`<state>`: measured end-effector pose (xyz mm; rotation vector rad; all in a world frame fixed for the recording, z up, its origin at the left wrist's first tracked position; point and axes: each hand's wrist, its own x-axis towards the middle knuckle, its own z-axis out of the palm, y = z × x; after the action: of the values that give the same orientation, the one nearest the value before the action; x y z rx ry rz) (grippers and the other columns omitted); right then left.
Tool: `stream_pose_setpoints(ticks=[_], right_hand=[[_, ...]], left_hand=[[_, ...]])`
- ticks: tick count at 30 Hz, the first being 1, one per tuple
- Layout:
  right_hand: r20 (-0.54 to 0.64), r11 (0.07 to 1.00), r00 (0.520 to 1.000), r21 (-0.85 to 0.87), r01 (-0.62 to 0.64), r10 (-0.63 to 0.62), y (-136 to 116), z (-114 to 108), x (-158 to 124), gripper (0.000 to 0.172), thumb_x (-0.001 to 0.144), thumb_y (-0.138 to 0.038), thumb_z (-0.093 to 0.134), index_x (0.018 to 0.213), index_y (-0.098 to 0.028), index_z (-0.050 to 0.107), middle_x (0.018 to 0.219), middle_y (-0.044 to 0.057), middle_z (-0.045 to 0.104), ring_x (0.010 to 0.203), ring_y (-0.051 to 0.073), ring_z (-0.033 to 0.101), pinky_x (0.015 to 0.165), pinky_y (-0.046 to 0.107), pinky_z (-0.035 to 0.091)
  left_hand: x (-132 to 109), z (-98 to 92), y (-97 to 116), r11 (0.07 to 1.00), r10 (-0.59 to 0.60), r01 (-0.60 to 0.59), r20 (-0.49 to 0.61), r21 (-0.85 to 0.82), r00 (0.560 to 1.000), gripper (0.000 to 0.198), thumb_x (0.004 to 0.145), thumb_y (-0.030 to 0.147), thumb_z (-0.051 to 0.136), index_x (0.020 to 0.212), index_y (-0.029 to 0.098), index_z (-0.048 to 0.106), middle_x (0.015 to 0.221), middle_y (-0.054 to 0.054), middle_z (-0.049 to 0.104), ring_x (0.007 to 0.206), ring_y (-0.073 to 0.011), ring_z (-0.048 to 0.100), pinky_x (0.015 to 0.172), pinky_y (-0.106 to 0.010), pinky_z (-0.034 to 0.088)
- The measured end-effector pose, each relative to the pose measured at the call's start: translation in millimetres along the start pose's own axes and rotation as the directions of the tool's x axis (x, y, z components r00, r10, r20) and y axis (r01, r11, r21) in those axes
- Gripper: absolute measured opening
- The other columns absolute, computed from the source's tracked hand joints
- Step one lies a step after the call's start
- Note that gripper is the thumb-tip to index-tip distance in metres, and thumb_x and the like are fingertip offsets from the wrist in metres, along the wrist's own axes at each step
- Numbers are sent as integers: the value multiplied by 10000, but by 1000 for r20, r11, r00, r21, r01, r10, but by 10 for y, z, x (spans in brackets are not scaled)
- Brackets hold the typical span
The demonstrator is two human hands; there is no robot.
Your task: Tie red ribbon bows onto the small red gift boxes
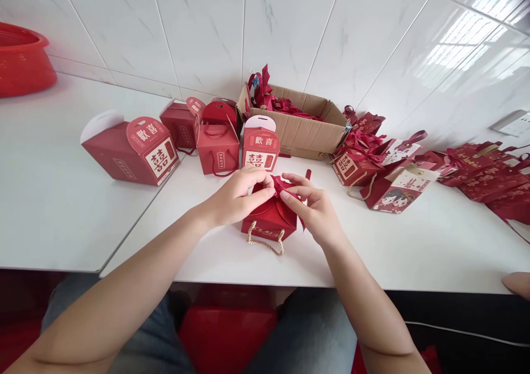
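A small red gift box (269, 225) stands on the white table in front of me, its gold rope handle (267, 246) hanging down the near side. On its top is a dark red ribbon (278, 186), gathered into a knot or bow. My left hand (244, 194) pinches the ribbon from the left with thumb and forefinger. From the right, my right hand (308, 203) pinches the same ribbon, thumb in front. The fingers partly cover the ribbon and the box's top. A ribbon end hangs at the box's right side.
Several red boxes with rounded flaps, among them a larger box (134, 147), stand at the left and behind. A cardboard carton (306, 131) of red ribbons sits by the wall. Finished-looking boxes (356, 161) and bags (480, 169) crowd the right. A red basin (25, 59) is far left.
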<state>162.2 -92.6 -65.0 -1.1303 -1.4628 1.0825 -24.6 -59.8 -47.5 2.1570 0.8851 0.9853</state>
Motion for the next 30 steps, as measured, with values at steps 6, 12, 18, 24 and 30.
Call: stream_pose_setpoints(ticks=[6, 12, 18, 24, 30], right_hand=[[4, 999, 999, 2, 49, -49, 8, 0, 13, 152, 819, -382, 695, 849, -257, 777, 1259, 55, 622, 1200, 245, 578, 1032, 412, 458], [-25, 996, 998, -60, 63, -65, 28, 6, 13, 158, 804, -375, 706, 880, -256, 777, 1197, 66, 642, 1157, 242, 592, 1007, 413, 468], [8, 929, 975, -303, 214, -222, 14, -25, -15, 239, 885, -416, 601, 916, -234, 753, 1074, 88, 651, 1061, 229, 604, 992, 433, 449], [38, 812, 918, -453, 369, -396, 12, -166, 21, 196, 880, -190, 536, 1050, -217, 629, 1049, 63, 701, 978, 206, 636, 886, 391, 489], [137, 735, 874, -490, 469, -466, 28, -187, 54, 188, 842, -103, 524, 929, -204, 656, 954, 54, 730, 898, 188, 668, 803, 341, 519]], left_hand=[[-10, -23, 9, 999, 18, -20, 56, 30, 998, 187, 861, 381, 575, 838, 198, 541, 866, -15, 584, 854, -184, 543, 798, -311, 448], [-3, -8, -73, 992, 58, -57, -4, 112, 998, 94, 893, 276, 558, 903, 189, 593, 966, -35, 639, 991, -192, 560, 920, -343, 439], [25, -67, -152, 977, 93, -84, -39, 195, 995, 134, 893, 302, 586, 903, 190, 660, 1014, -55, 676, 1061, -227, 542, 976, -385, 410], [25, -122, -161, 987, 102, -100, -2, 124, 995, 125, 897, 299, 587, 911, 202, 665, 992, -34, 677, 1006, -198, 587, 946, -337, 441], [28, -115, -205, 999, 34, -34, 52, -4, 998, 139, 896, 312, 591, 941, 199, 659, 1037, -37, 669, 1009, -186, 613, 925, -315, 477]])
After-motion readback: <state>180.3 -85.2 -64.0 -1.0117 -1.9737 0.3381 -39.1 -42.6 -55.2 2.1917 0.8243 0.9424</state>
